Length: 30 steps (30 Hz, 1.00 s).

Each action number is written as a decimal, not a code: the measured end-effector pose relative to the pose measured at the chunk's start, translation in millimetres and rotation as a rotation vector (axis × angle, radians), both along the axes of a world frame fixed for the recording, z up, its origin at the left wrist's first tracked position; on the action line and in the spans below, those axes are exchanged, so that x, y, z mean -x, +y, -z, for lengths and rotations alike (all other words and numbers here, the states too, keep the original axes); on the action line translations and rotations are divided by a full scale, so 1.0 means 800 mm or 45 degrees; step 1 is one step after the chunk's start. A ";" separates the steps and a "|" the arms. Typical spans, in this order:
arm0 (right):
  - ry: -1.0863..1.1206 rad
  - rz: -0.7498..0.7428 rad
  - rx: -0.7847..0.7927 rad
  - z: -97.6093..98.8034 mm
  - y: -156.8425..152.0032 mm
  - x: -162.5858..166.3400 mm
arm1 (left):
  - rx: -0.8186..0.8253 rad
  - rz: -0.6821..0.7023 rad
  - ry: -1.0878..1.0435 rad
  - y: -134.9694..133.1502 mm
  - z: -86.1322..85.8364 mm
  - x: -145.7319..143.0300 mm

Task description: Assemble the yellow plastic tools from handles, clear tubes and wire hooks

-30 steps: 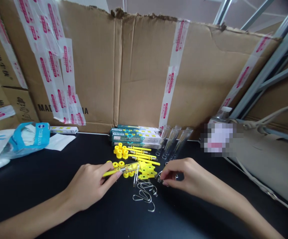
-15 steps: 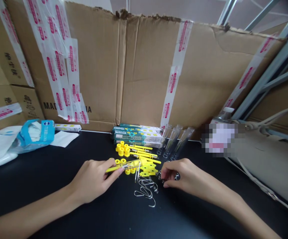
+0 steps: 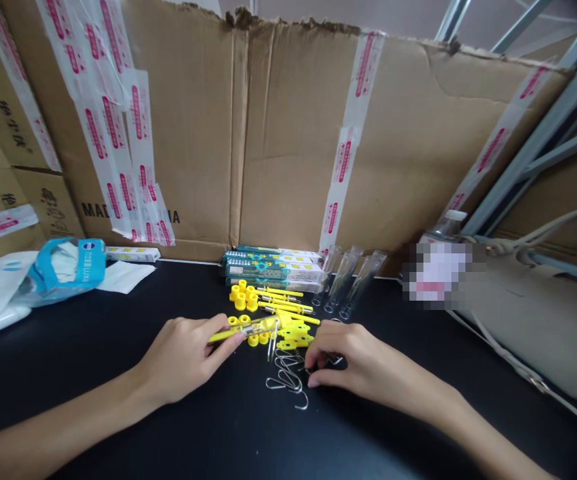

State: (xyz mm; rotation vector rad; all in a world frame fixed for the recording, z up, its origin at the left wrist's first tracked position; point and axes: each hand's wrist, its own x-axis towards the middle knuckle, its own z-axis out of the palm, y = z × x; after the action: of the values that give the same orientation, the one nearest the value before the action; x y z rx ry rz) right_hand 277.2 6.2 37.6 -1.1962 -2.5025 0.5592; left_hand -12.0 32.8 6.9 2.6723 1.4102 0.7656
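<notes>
My left hand [image 3: 186, 357] is closed around a slim clear tube [image 3: 258, 326] with yellow ends and a metal part inside. The tube is tilted, its thicker yellow end to the right. My right hand [image 3: 341, 353] has its thumb and fingers drawn together over small dark metal pieces; what lies between the fingertips is hidden. Bent metal hooks [image 3: 286, 379] lie on the black table between the hands. Yellow flat pieces [image 3: 294, 337] and yellow caps [image 3: 241, 299] lie just behind, beside yellow rods [image 3: 288, 309] with metal middles.
Green-and-white narrow boxes [image 3: 268, 268] are stacked by the cardboard wall [image 3: 288, 133]. Several clear tubes [image 3: 348, 283] stand or lean to their right. A blue packet [image 3: 71, 270] lies at left; a bottle [image 3: 451, 227] and a beige bag [image 3: 533, 320] are at right.
My right hand has moved slightly left, over the small metal pieces beside the hooks. My left hand keeps its hold on the tube. The whole view has shifted a little.
</notes>
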 end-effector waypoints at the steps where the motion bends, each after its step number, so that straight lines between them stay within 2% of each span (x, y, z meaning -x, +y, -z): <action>1: -0.003 0.000 0.005 0.000 0.000 0.000 | 0.010 -0.007 0.008 0.000 0.000 0.000; 7: 0.087 0.050 0.056 -0.009 -0.002 -0.005 | 0.070 -0.034 0.023 0.001 -0.002 0.000; 10: 0.155 0.061 -0.010 -0.010 0.002 -0.010 | 0.074 -0.029 0.022 0.001 -0.001 0.000; 14: 0.128 0.086 -0.134 -0.007 0.008 -0.011 | 0.082 -0.003 0.006 0.001 0.000 0.000; 20: 0.121 0.103 -0.100 -0.001 0.008 -0.007 | 0.059 0.007 0.006 0.001 -0.001 0.000; 25: 0.031 0.007 -0.280 0.008 0.014 -0.010 | 0.023 0.032 -0.003 0.000 -0.002 -0.001; 30: -0.052 0.028 -0.276 0.008 0.015 -0.011 | -0.018 0.049 -0.013 -0.002 -0.001 0.000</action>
State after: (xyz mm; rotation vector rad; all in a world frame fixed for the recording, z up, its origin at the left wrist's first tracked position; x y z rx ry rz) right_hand 285.8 18.4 30.9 -1.1612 -2.5042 0.2521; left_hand -12.1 31.5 7.5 2.6933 1.3516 0.7877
